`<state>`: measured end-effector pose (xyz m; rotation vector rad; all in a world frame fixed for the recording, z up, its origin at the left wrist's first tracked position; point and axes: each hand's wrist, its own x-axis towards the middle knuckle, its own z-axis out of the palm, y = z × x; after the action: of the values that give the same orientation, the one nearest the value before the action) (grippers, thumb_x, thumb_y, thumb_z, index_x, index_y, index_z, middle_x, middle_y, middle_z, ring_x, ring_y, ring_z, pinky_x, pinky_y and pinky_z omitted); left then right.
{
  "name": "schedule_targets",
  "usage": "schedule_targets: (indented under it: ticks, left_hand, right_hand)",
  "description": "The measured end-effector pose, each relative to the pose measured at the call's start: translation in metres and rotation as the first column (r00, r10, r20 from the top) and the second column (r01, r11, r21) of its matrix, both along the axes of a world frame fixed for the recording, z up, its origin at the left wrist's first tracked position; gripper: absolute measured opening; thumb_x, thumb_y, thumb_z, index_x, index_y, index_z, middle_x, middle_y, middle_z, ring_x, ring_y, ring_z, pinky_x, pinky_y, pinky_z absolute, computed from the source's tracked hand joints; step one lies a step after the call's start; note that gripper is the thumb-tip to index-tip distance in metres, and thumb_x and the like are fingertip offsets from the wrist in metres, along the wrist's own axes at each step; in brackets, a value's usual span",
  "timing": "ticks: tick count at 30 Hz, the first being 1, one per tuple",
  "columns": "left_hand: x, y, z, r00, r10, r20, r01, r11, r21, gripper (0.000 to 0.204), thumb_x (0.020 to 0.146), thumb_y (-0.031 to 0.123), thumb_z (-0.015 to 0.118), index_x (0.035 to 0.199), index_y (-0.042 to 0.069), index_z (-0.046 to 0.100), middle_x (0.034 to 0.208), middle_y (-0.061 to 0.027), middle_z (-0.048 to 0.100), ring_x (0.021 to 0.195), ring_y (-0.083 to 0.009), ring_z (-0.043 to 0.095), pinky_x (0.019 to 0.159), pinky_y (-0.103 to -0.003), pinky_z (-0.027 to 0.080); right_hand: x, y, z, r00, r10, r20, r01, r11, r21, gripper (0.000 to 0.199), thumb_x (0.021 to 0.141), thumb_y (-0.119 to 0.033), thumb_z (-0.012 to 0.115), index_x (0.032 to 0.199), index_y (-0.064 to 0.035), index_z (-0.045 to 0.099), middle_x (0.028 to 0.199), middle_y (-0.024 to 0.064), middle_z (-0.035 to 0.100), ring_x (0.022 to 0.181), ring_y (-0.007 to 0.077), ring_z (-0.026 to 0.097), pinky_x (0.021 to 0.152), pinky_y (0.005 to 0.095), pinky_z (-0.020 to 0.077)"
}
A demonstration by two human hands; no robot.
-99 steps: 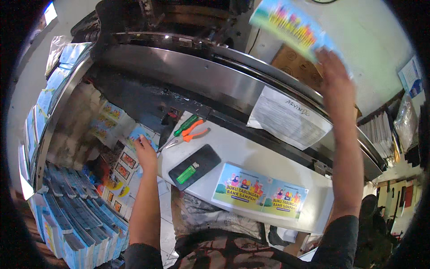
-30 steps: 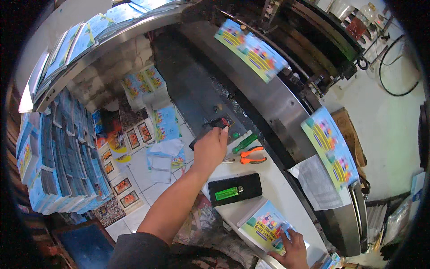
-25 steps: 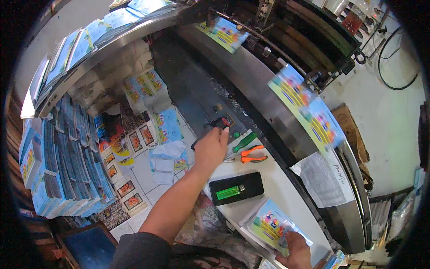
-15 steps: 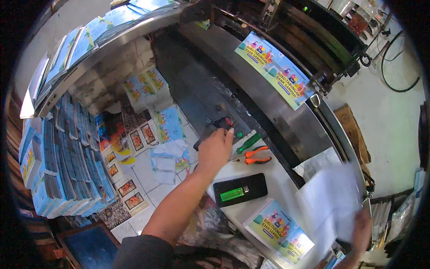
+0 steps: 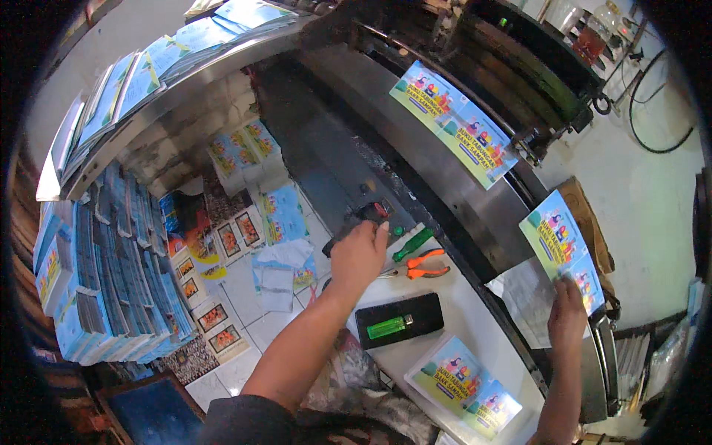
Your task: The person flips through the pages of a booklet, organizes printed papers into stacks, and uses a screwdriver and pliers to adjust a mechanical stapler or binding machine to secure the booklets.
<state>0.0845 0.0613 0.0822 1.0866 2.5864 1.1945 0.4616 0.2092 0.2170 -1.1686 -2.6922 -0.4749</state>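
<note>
My left hand (image 5: 360, 258) reaches to the dark machine front, its fingers curled down by a black part with a red switch (image 5: 381, 210). What lies under those fingers is hidden. A small green button (image 5: 398, 231) sits just right of the thumb. At the right, my right hand (image 5: 567, 311) pinches the lower edge of a printed cover sheet (image 5: 558, 241) in blue and yellow, printed side up. Beneath that sheet, a whitish translucent sheet (image 5: 519, 297) lies on the metal edge. Another printed cover sheet (image 5: 454, 122) rests on the machine's metal bed.
On the white ledge are a stack of printed covers (image 5: 452, 371), a black phone (image 5: 378, 315) with a green lighter (image 5: 389, 325) on it, orange-handled pliers (image 5: 426, 265) and a green-handled tool (image 5: 412, 243). Tall booklet piles (image 5: 119, 267) stand left. Dark machine parts (image 5: 512, 59) rise at the back.
My right hand has moved up and forward with its sheet, which was blurred and pale and now shows its printed side. My left hand has stayed at about the same spot.
</note>
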Motion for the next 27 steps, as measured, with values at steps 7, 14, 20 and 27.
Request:
schedule_targets:
  ticks: [7,14,20,27]
  left_hand:
    - [0.002,-0.001,0.000,0.999,-0.017,0.044,0.015,0.999,0.040,0.039,0.100,0.039,0.048,0.089,0.004,0.060,0.083,-0.0193,0.067,0.078,-0.0416,0.065,0.067,-0.051,0.050]
    - [0.000,-0.001,0.001,1.000,-0.014,0.012,0.014,1.000,-0.001,0.038,0.099,0.039,0.047,0.091,0.004,0.061,0.086,-0.0203,0.067,0.079,-0.0421,0.065,0.068,-0.052,0.050]
    - [0.000,-0.002,0.003,1.000,-0.020,0.004,0.020,1.000,0.013,0.035,0.098,0.036,0.050,0.087,0.004,0.061,0.084,-0.0183,0.067,0.077,-0.0398,0.065,0.068,-0.050,0.050]
    - [-0.001,-0.003,0.004,0.998,-0.034,0.054,0.032,0.999,0.038,0.035,0.098,0.036,0.051,0.092,0.004,0.062,0.086,-0.0214,0.067,0.079,-0.0420,0.065,0.068,-0.051,0.050]
  right_hand:
    - [0.034,-0.156,-0.016,0.994,0.078,-0.070,-0.104,0.816,-0.569,0.046,0.073,-0.023,0.080,0.111,-0.0035,0.063,0.099,0.0178,0.064,0.089,0.0373,0.064,0.078,0.0433,0.0519]
    - [0.044,-0.194,-0.036,0.994,0.106,0.041,-0.062,0.811,-0.582,0.085,0.070,-0.041,0.081,0.137,-0.0032,0.047,0.134,0.0234,0.049,0.121,0.0421,0.047,0.099,0.0505,0.0440]
    - [0.052,-0.194,-0.042,0.989,0.140,0.043,-0.091,0.817,-0.569,0.083,0.071,-0.037,0.081,0.138,-0.0034,0.047,0.135,0.0235,0.050,0.120,0.0437,0.049,0.100,0.0511,0.0437]
    - [0.103,-0.176,-0.037,0.990,-0.076,0.116,0.138,0.570,-0.810,0.076,0.074,-0.032,0.080,0.137,-0.0041,0.047,0.134,0.0245,0.051,0.120,0.0452,0.049,0.100,0.0495,0.0441]
